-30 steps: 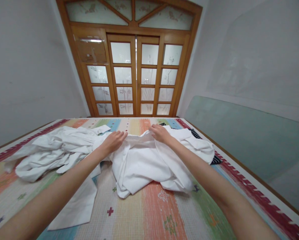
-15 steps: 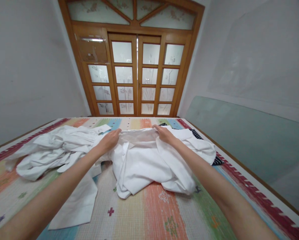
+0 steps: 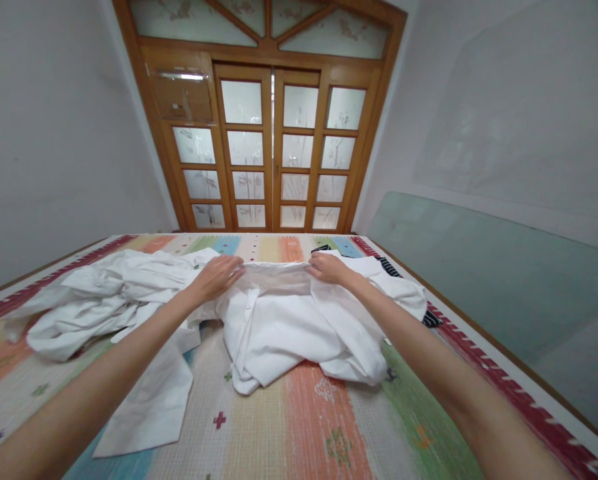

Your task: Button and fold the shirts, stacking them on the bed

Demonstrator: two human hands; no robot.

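Note:
A white shirt (image 3: 283, 330) lies on the bed in front of me, its far edge pulled straight between my two hands. At the left end of that edge, my left hand (image 3: 219, 275) has its fingers closed on the cloth. My right hand (image 3: 327, 268) pinches the same edge at the right end. A small button shows on the shirt's left front fold. Its lower part lies loosely folded toward me. To the left is a pile of crumpled white clothing (image 3: 119, 280), partly behind my left forearm.
A striped, patterned bedspread (image 3: 249, 433) covers the bed. Black-and-white striped cloth (image 3: 391, 268) pokes out beside more white fabric (image 3: 403, 293) at the right. A pale green panel (image 3: 479, 267) stands along the right wall. Wooden glazed doors (image 3: 273, 147) stand beyond the far edge.
Both hands have come down slightly with the shirt's far edge, which now rests lower. The left hand's fingers look a little more extended. My view has shifted slightly.

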